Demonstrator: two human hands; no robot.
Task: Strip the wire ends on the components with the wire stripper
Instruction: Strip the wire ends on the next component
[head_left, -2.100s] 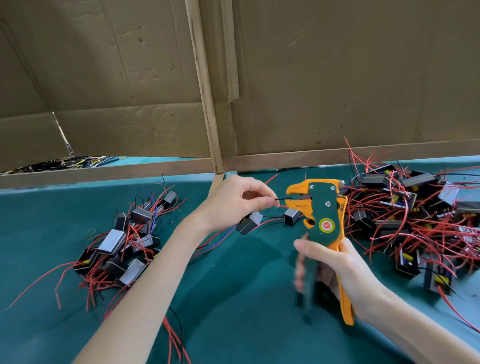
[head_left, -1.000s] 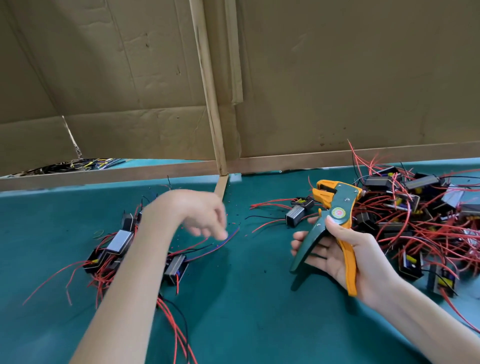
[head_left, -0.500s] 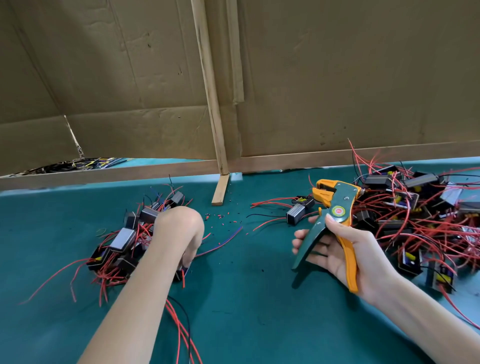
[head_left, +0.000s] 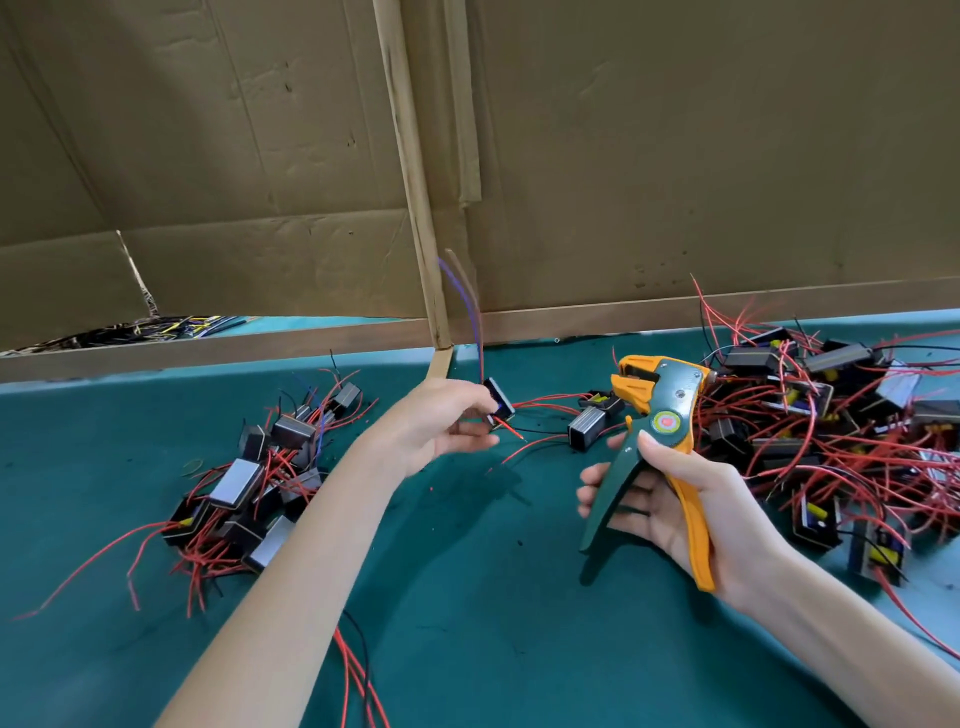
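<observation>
My left hand pinches a small black component just above the green table, left of centre. A purple wire and a red wire swing upward from it, and a short red lead points down to the right. My right hand grips the orange and green wire stripper, handles spread apart, jaws pointing left toward the component with a gap between them. Another component with red leads lies on the table between both hands.
A pile of components with red wires lies at the left. A larger tangled pile fills the right side. Cardboard walls and a wooden rail close off the back of the green table.
My left hand dropped to the left pile, then came up and right holding a component with wires swinging. The stripper stayed in my right hand with handles apart.
</observation>
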